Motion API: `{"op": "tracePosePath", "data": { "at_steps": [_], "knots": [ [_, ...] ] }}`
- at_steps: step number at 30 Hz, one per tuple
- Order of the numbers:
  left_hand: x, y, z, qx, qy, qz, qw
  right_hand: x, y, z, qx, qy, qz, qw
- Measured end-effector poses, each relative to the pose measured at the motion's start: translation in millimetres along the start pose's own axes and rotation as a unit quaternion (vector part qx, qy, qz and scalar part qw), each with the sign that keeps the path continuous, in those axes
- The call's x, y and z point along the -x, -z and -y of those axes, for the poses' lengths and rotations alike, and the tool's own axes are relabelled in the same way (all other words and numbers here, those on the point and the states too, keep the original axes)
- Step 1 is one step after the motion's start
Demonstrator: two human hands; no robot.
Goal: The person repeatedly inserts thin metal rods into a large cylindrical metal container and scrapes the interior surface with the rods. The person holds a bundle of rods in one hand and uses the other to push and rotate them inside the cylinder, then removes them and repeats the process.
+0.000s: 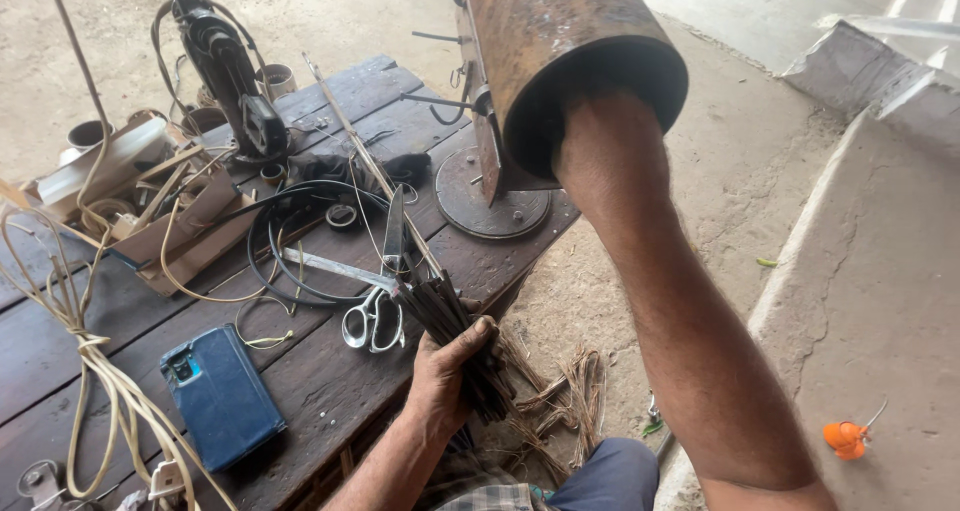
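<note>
left hand clenched round a bundle of dark strips at six o'clock, butted on the edge of the wooden table. right arm goes up to one o'clock and disappears inside the rusty metal cylinder — the hand is hidden, so i cannot tell its grip. scissors lie just beside the bundle at nine o'clock. best bet here: keep the bundle squeezed even and the cylinder steady — no twisting.

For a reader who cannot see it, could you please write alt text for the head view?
A person's left hand grips a bundle of dark thin strips at the edge of a wooden table, while the right forearm reaches inside a rusty metal cylinder. Scissors and a blue phone lie nearby.
</note>
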State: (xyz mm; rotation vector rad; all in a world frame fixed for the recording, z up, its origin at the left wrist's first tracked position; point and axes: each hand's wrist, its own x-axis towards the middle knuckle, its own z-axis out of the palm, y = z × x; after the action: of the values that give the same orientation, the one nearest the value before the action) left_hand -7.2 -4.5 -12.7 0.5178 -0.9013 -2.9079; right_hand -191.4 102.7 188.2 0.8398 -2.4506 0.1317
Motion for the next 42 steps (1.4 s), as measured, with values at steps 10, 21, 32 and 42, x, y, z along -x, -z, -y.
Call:
{"op": "tracePosePath", "data": {
  "at_steps": [10, 21, 32, 42],
  "knots": [
    [-1, 9, -6, 0.017, 0.001, 0.006, 1.0, 4, 15, -10, -0.116, 0.04, -0.025, 0.992],
    [-6, 12, 1, 0.038, 0.018, 0.016, 0.999, -7, 1, -12, -0.039, 0.017, 0.011, 0.999],
    [-3, 11, 0, 0.021, 0.023, 0.022, 0.999, -16, -18, -22, 0.017, -0.018, 0.07, 0.997],
    [-5, 7, 4, 0.021, 0.032, 0.024, 0.999, -25, -32, -32, 0.059, 0.0, 0.091, 0.994]
  ]
}}
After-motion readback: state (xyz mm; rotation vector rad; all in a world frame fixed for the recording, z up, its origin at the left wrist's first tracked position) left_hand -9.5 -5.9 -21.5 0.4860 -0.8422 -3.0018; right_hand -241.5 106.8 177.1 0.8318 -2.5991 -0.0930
